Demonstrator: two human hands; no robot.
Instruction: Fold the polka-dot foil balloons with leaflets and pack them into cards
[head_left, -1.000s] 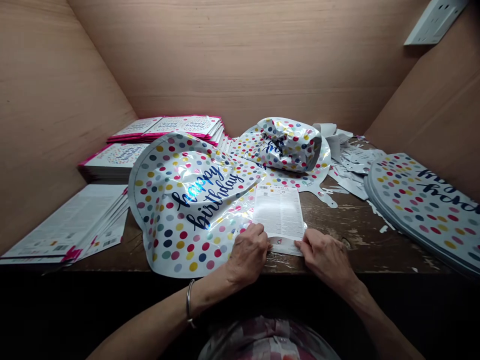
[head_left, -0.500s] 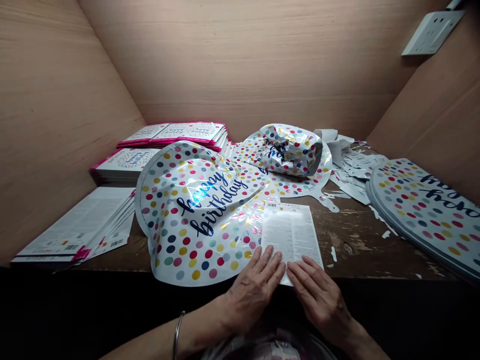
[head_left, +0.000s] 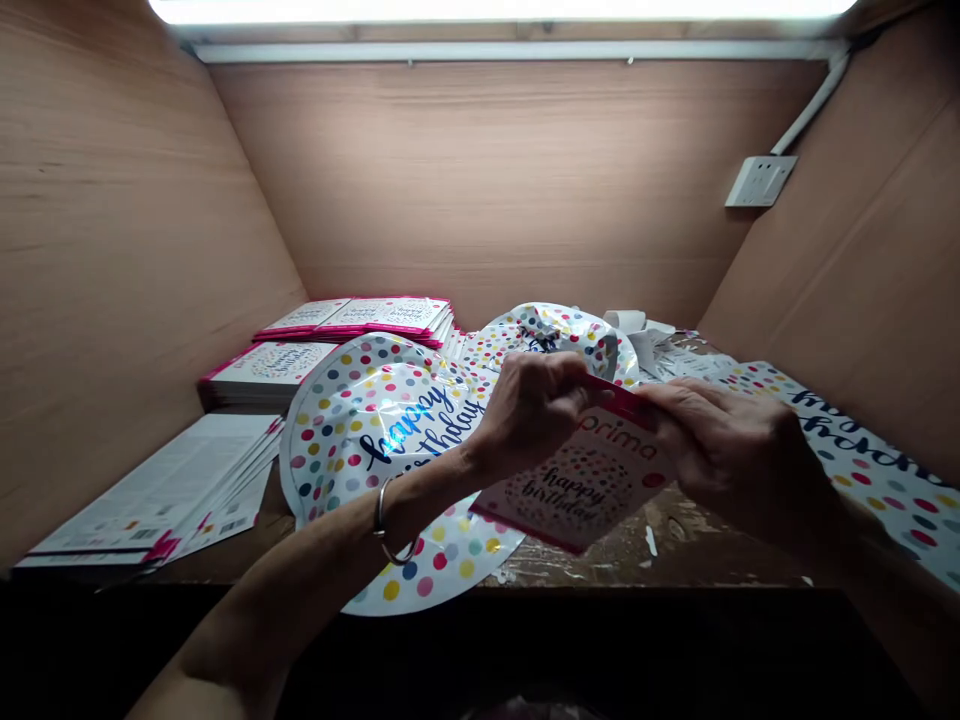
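Note:
Both hands hold a printed "happy birthday" balloon packet (head_left: 581, 490) up off the table, its pink top edge between them and its front toward me. My left hand (head_left: 532, 405) is closed on the top edge at the left. My right hand (head_left: 727, 450) grips the upper right corner, fingers and thumb pressed together. Behind my left forearm lies a flat dotted foil balloon (head_left: 352, 430) with blue lettering. Farther back, a crumpled dotted foil balloon (head_left: 547, 320) is partly hidden by my left hand.
Packets are stacked (head_left: 382, 315) at the back left, and more lie fanned face down (head_left: 172, 480) in front. At the right are flat dotted balloons (head_left: 885, 460), behind them white paper scraps (head_left: 660, 350). A socket (head_left: 761, 180) is on the right wall.
The packet lay on the table with its text side up; my hands pressed flat on its lower edge. Now it is lifted and turned front-side toward me. The view has tilted upward.

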